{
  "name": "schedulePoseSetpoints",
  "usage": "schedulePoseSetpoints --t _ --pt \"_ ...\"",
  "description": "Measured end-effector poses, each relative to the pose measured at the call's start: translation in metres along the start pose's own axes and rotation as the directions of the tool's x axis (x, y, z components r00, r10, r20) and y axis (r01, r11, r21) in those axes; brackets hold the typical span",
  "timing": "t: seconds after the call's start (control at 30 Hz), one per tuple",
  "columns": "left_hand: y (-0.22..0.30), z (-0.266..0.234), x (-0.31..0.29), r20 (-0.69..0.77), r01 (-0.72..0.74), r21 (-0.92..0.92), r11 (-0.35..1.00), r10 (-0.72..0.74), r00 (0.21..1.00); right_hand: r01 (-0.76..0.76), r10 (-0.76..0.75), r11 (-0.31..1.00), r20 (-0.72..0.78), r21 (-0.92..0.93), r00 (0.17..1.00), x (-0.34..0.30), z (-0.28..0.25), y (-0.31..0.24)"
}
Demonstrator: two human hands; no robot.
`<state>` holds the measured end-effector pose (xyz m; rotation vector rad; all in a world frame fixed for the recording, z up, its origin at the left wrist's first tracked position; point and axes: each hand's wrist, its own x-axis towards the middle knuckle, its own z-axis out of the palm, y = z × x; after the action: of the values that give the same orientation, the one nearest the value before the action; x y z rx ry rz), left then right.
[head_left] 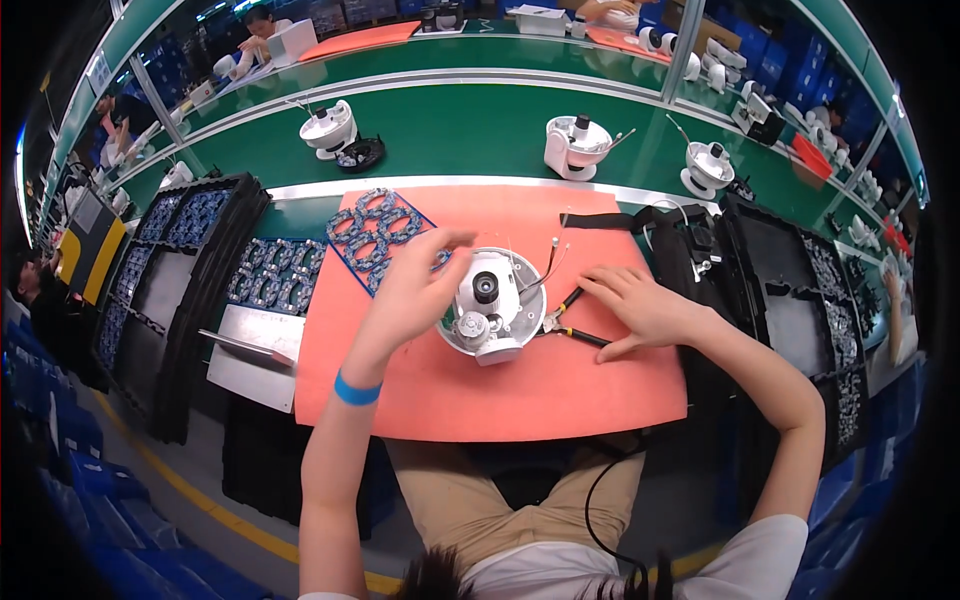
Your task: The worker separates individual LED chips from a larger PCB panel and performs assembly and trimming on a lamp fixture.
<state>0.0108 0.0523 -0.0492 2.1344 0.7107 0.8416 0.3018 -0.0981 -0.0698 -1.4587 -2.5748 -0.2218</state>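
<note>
Noting: white cam. housing (507, 297) sits on orange-pink mat (600, 400), approx. ctr., black lens (486, 287) up, thin wires (551, 254) trailing upper R. Our L hand (415, 285) is at its upper-L side, fingers slightly bent; we can't tell if it grips the rim. Our R hand (640, 310) is splayed, unclenched, by yellow/black-handled pliers (584, 336) just R of housing, handles apart. Blue PCB panel (372, 228) lies beyond our L hand.

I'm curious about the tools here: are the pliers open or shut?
Open: the pliers' two handles are spread apart in a V, near the right hand.
</note>
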Motion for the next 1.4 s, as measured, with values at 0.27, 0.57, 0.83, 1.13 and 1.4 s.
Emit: schedulePoseSetpoints --t 0.27,0.57,0.83,1.13,1.4 --pt "0.008 0.005 0.045 0.377 0.234 -0.317 0.919 -0.105 0.920 -0.153 0.115 0.967 0.189 0.203 0.975 -0.024 -0.037 -0.006" --pt "0.023 0.003 0.031 0.153 0.050 -0.089 0.995 -0.036 0.988 -0.244 0.215 0.967 -0.293 -0.066 0.932 0.020 -0.066 -0.059" --pt "0.024 0.003 0.030 0.143 0.037 -0.071 0.997 -0.026 0.989 -0.275 0.202 0.934 -0.299 -0.226 0.933 0.034 -0.059 -0.061" --pt "0.016 -0.004 0.023 -0.126 -0.028 -0.232 0.972 -0.002 0.992 -0.255 0.242 0.967 -0.240 -0.025 0.940 0.028 -0.056 -0.052" --pt "-0.023 -0.014 -0.043 -0.188 0.146 -0.346 0.927 -0.221 0.957 -0.098 0.069 0.980 0.169 0.172 0.983 -0.020 -0.029 0.003"
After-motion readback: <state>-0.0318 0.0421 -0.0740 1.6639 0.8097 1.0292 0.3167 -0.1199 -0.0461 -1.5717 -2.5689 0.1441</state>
